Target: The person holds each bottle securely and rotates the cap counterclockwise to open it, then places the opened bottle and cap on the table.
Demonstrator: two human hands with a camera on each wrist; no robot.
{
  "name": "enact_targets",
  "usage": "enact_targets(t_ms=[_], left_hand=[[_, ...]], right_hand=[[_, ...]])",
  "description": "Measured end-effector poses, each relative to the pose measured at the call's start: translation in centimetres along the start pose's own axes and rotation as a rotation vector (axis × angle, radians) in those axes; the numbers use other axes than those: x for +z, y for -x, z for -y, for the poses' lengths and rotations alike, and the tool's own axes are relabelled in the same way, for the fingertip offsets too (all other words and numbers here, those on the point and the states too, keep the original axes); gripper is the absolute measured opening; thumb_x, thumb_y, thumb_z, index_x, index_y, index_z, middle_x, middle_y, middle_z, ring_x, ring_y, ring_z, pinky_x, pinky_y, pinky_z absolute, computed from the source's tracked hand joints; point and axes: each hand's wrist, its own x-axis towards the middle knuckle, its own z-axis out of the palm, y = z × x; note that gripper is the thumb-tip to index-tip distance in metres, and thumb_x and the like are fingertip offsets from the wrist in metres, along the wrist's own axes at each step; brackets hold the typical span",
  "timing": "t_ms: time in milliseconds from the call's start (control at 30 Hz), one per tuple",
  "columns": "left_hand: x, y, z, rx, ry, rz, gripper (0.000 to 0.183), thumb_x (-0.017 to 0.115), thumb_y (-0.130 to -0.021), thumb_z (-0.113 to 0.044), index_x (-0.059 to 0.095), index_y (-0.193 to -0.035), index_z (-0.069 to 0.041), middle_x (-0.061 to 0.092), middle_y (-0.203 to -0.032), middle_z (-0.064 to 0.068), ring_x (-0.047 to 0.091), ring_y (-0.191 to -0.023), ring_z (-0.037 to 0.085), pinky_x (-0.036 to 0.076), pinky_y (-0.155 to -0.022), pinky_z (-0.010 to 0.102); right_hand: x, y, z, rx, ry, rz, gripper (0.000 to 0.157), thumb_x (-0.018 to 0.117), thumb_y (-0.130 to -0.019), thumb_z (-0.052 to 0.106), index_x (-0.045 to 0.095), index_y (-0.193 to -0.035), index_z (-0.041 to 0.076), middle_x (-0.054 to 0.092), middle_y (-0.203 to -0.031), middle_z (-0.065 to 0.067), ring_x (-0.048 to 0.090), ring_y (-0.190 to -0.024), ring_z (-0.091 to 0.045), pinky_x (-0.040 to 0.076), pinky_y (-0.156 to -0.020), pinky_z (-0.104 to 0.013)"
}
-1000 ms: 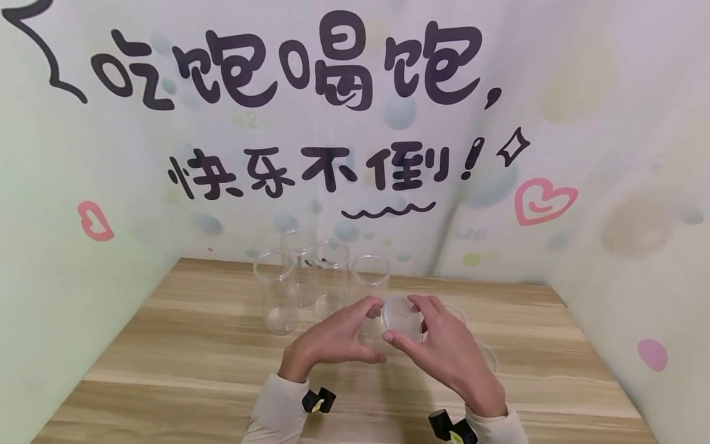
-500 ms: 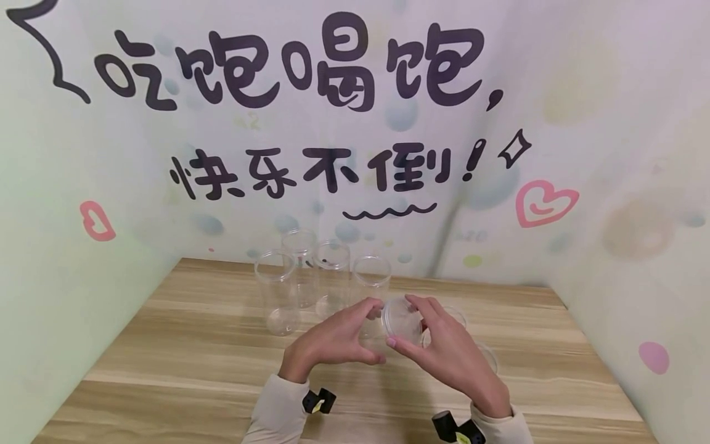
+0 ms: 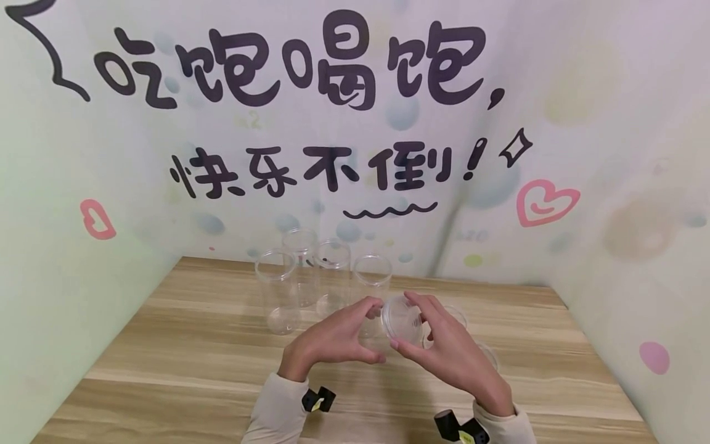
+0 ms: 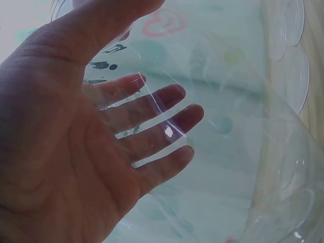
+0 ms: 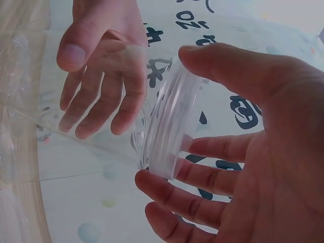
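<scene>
My left hand (image 3: 338, 333) holds a clear plastic jar (image 4: 230, 131) lying on its side above the table, its fingers showing through the transparent wall in the left wrist view. At the jar's mouth end is a round clear lid (image 3: 402, 320), seen edge-on as a ridged lid (image 5: 174, 124) in the right wrist view. My right hand (image 3: 449, 345) grips this lid by its rim, thumb on one side and fingertips on the other. Whether the lid is fully seated cannot be told.
Several open clear jars stand upright behind my hands, among them a left jar (image 3: 276, 296) and a right jar (image 3: 373, 274). Clear round lids, such as a near lid (image 3: 489, 357), lie on the wooden table (image 3: 183, 370) to the right. A printed wall (image 3: 277, 123) rises behind.
My right thumb and fingers have shifted slightly around the lid's rim, and the right wrist has moved a little right. The left hand and its jar stay nearly still.
</scene>
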Motion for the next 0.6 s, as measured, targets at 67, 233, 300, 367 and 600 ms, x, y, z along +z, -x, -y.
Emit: enact_targets(t_ms=[67, 233, 300, 367, 600], left_hand=[[-0.01, 0.00, 0.01, 0.005, -0.003, -0.002, 0.078, 0.085, -0.076, -0.036, 0.043, -0.140, -0.021, 0.058, -0.133, -0.003, 0.054, -0.124, 0.012, 0.046, -0.104, 0.037], [-0.07, 0.01, 0.00, 0.000, 0.009, 0.000, 0.078, 0.086, -0.076, -0.035, 0.044, -0.140, -0.020, 0.058, -0.133, -0.003, 0.054, -0.123, 0.012, 0.046, -0.104, 0.037], [-0.09, 0.01, 0.01, -0.004, 0.015, 0.001, 0.078, 0.086, -0.075, -0.035, 0.044, -0.140, -0.020, 0.058, -0.133, -0.004, 0.054, -0.123, 0.011, 0.046, -0.104, 0.037], [-0.12, 0.03, -0.01, -0.005, 0.018, 0.000, 0.079, 0.086, -0.075, -0.035, 0.044, -0.140, -0.020, 0.058, -0.132, -0.004, 0.054, -0.123, 0.011, 0.045, -0.105, 0.037], [-0.19, 0.08, -0.07, -0.008, 0.031, 0.002, 0.079, 0.086, -0.075, -0.034, 0.044, -0.140, -0.021, 0.057, -0.134, -0.004, 0.054, -0.124, 0.012, 0.045, -0.105, 0.038]], right_hand=[[-0.04, -0.01, -0.02, -0.006, -0.001, 0.002, 0.074, 0.077, -0.084, 0.045, 0.046, -0.144, 0.015, 0.056, -0.133, 0.003, 0.057, -0.103, -0.013, 0.052, -0.074, -0.025], [-0.12, -0.01, -0.11, -0.024, -0.010, 0.003, 0.074, 0.077, -0.084, 0.043, 0.046, -0.144, 0.015, 0.056, -0.133, 0.003, 0.057, -0.104, -0.013, 0.052, -0.073, -0.025], [-0.16, 0.00, -0.14, -0.030, -0.014, 0.005, 0.073, 0.077, -0.084, 0.042, 0.046, -0.144, 0.015, 0.055, -0.133, 0.003, 0.057, -0.104, -0.013, 0.052, -0.073, -0.025], [-0.19, 0.01, -0.16, -0.033, -0.016, 0.006, 0.073, 0.078, -0.084, 0.040, 0.046, -0.144, 0.015, 0.055, -0.133, 0.002, 0.057, -0.104, -0.013, 0.052, -0.074, -0.025], [-0.29, 0.04, -0.18, -0.035, -0.015, 0.010, 0.073, 0.079, -0.083, 0.038, 0.046, -0.144, 0.015, 0.056, -0.133, 0.002, 0.057, -0.103, -0.012, 0.052, -0.074, -0.025]])
